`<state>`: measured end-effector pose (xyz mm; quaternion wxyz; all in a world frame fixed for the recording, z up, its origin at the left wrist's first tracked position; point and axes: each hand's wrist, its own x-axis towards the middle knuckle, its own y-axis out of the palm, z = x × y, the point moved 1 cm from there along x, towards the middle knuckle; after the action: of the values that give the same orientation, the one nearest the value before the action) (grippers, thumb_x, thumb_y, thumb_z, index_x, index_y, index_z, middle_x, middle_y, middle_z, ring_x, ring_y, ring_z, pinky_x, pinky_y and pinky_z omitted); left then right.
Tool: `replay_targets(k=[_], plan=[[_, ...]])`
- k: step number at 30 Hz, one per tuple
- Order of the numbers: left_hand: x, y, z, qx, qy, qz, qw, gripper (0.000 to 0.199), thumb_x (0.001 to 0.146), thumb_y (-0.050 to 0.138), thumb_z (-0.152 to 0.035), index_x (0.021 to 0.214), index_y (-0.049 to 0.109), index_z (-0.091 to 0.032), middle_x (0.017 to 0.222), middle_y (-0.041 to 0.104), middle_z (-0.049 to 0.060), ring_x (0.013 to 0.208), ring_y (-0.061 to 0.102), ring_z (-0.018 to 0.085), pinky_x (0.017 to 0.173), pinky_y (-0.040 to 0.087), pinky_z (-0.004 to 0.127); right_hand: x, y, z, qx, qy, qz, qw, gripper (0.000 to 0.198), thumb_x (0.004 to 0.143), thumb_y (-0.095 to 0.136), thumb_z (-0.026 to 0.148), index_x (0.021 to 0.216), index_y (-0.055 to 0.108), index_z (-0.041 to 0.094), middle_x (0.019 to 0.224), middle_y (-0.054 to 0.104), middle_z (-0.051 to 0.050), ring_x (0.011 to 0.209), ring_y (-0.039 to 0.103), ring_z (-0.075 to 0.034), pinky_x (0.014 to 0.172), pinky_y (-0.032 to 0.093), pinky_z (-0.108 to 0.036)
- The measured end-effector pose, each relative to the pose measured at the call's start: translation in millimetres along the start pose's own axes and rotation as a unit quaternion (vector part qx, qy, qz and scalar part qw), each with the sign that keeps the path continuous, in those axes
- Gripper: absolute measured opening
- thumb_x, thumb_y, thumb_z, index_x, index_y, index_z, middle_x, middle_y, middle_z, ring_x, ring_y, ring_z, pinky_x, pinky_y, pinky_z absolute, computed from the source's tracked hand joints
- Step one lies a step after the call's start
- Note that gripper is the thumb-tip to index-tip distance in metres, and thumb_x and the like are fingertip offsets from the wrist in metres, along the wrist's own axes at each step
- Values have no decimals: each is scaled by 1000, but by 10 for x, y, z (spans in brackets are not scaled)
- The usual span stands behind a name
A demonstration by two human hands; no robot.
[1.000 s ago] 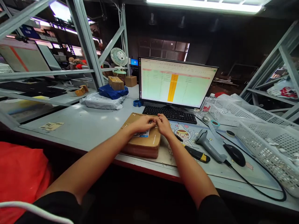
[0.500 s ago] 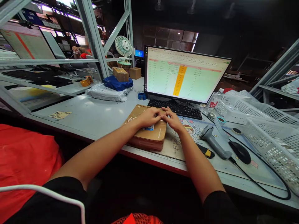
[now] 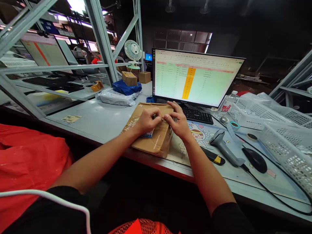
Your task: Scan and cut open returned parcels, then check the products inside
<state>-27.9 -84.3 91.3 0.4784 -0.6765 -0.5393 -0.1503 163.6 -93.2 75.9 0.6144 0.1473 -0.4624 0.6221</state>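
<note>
A brown cardboard box (image 3: 156, 139) with white print lies at the front edge of the desk, slightly tilted. My left hand (image 3: 149, 122) is closed in a pinch over its top; what sits between the thumb and curled fingers is too small to tell. My right hand (image 3: 179, 121) grips the box's right edge, thumb on top near the left fingertips and the other fingers reaching over the side. A blue-and-white label (image 3: 148, 134) shows partly from beneath the left hand.
A monitor (image 3: 195, 79) and keyboard (image 3: 198, 115) stand behind the box. To the right lie a utility knife (image 3: 214, 156), a barcode scanner (image 3: 226, 149), a mouse (image 3: 254, 160) and white plastic baskets (image 3: 287, 149). Wrapped parcels (image 3: 118, 97) sit at the back left.
The left hand has moved left and drawn apart from the right hand, its fingers curling into a pinch. The box has tilted and shifted slightly left. The view has turned a little.
</note>
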Motion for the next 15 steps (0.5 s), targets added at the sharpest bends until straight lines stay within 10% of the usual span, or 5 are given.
replay_targets(k=[6, 15], plan=[[-118, -182, -232, -178, -19, -99, 979, 26, 84, 57, -33, 62, 49, -22, 66, 48, 2, 70, 47, 20, 73, 43, 38, -36, -87, 462, -85, -96, -2, 992, 58, 107, 47, 60, 158, 56, 35, 176, 37, -2, 167, 22, -30, 136, 15, -56], [-21, -210, -256, -260, -41, -212, 941, 46, 89, 61, -40, 51, 41, -21, 56, 40, 1, 59, 41, 14, 64, 42, 31, 112, -62, 528, -30, 23, -10, 999, 76, 96, 64, 68, 164, 45, 38, 174, 37, -5, 165, 23, -36, 135, 9, -64]])
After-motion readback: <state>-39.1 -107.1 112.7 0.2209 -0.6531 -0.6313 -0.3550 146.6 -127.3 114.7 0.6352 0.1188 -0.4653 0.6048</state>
